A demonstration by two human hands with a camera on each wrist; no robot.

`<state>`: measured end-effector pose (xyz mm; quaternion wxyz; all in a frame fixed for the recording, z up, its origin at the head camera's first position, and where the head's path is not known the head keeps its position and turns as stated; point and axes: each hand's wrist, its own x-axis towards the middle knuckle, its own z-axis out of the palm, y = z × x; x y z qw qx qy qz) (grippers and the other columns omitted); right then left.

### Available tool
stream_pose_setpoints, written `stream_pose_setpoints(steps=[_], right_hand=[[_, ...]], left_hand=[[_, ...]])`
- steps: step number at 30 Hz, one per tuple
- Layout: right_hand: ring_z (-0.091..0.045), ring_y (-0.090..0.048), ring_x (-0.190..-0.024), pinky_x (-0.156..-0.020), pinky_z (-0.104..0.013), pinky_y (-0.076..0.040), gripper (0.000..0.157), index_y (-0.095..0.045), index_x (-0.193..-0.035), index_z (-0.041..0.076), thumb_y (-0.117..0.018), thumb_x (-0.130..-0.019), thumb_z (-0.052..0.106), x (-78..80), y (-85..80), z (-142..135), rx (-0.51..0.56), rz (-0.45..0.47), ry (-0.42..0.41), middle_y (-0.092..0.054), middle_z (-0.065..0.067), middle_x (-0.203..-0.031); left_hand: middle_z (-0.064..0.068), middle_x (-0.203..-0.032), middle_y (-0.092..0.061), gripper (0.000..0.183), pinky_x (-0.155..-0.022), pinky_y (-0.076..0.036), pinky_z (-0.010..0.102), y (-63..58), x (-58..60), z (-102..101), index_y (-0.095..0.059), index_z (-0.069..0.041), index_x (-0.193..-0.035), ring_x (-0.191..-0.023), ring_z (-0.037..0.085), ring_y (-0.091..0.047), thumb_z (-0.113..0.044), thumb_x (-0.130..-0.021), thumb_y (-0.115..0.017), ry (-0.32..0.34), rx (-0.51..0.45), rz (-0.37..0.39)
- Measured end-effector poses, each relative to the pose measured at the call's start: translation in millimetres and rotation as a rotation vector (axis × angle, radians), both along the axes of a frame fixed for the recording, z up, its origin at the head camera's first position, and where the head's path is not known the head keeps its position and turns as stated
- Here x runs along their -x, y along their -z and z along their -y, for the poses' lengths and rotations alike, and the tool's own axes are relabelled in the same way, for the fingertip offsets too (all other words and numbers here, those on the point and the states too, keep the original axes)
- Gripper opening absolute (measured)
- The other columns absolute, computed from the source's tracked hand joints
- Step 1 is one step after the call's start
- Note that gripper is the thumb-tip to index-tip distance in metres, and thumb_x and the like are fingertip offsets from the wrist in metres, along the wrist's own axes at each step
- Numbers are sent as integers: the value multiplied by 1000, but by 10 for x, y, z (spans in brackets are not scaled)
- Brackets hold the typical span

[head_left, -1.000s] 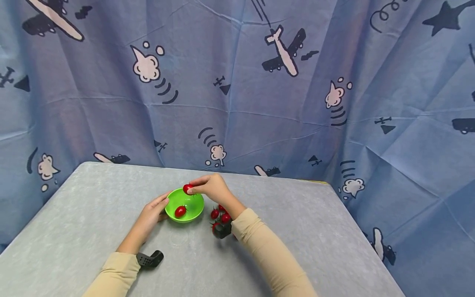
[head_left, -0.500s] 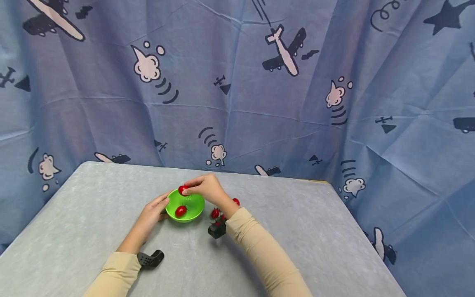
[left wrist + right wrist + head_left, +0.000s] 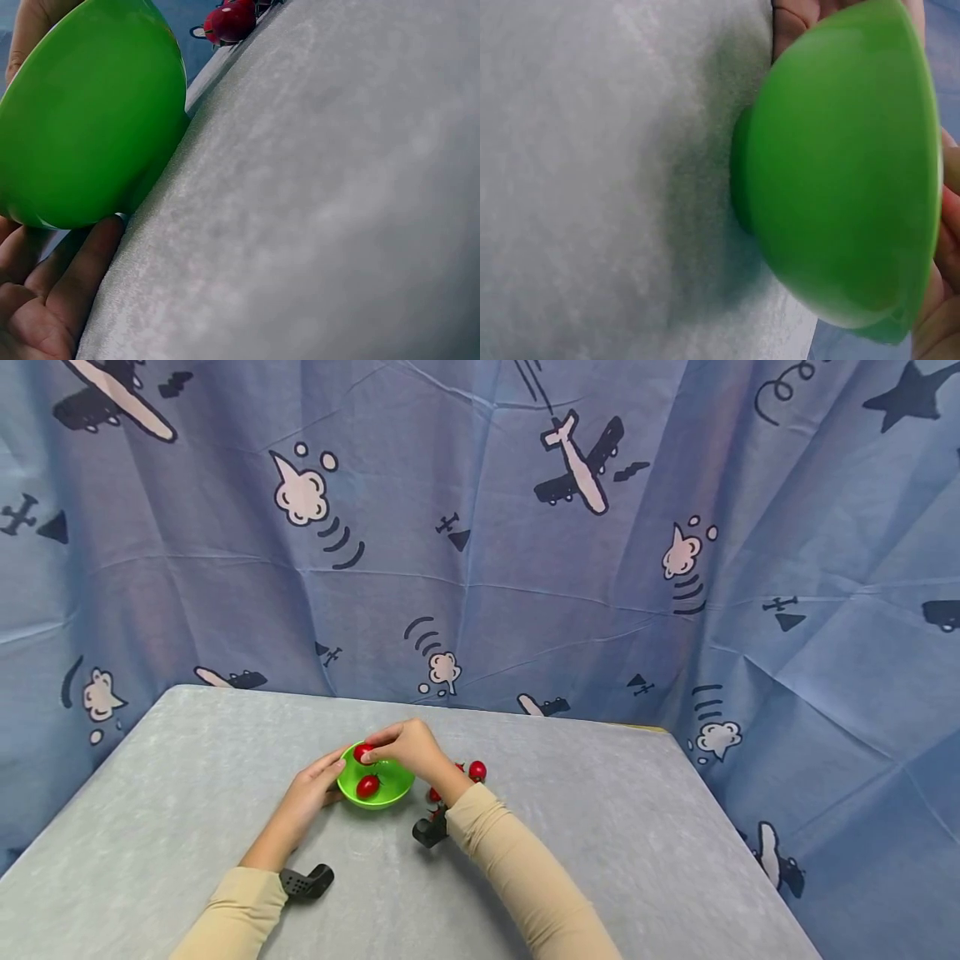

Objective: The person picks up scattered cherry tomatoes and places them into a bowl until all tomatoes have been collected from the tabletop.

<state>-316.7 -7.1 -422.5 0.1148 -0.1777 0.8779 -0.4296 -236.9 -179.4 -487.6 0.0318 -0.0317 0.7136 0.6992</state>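
Note:
A green bowl [image 3: 393, 781] stands on the table, left of centre in the head view. Against its left side my left hand [image 3: 307, 789] holds it, fingertips up at the rim; the left wrist view has fingers along the lower wall of the bowl [image 3: 90, 120]. Inside lies one red cherry tomato [image 3: 367, 786]. Over the far left of the opening, my right hand [image 3: 411, 747] pinches a second cherry tomato [image 3: 361, 753] between thumb and fingers. From the right wrist, the outside of the bowl [image 3: 840, 165] hides most of that hand.
Several more cherry tomatoes [image 3: 477, 771] lie right of the bowl, partly covered by the right forearm. Each wrist wears a black camera, the left one [image 3: 307, 882] low over the grey table [image 3: 187, 810]. A blue patterned curtain [image 3: 480, 560] hangs behind the table's far edge.
My right hand has moved left and down, bringing its cherry tomato lower into the bowl. More tomatoes show behind the right wrist. My left hand stays at the bowl.

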Motion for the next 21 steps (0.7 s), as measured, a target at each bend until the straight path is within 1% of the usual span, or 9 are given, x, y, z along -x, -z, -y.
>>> stream_pose_setpoints(steps=[4, 9, 14, 21], right_hand=[[-9, -68, -99, -88, -24, -53, 25, -82, -95, 15, -89, -74, 27, -6, 31, 13, 4, 2, -5, -79, 2, -93], [-8, -69, -97, -84, -20, -53, 25, -82, -95, 14, -89, -74, 26, -15, 89, 34, -16, -32, -30, -79, 1, -93], [-8, -68, -97, -81, -17, -52, 25, -82, -96, 13, -89, -75, 25, -27, 118, 52, -32, -41, -41, -79, 0, -96], [-9, -68, -99, -83, -17, -51, 24, -82, -97, 12, -87, -76, 24, -46, 121, 82, -110, -94, -77, -79, -1, -98]], left_hand=[[17, -159, -37, 53, -84, -52, 16, 0, -1, -2, -36, -7, -154, -101, -11, -55, -32, -108, -41, 1, 0, -2], [17, -159, -36, 53, -84, -52, 16, 6, 1, -2, -36, -7, -154, -98, -12, -56, -31, -108, -41, 4, -13, 1], [17, -159, -36, 52, -84, -52, 16, 5, -8, -1, -36, -7, -154, -98, -14, -55, -31, -108, -41, 8, -7, 1], [16, -158, -37, 52, -84, -51, 15, -4, -8, -3, -36, -8, -154, -99, -15, -54, -31, -108, -40, 10, -2, -3]])
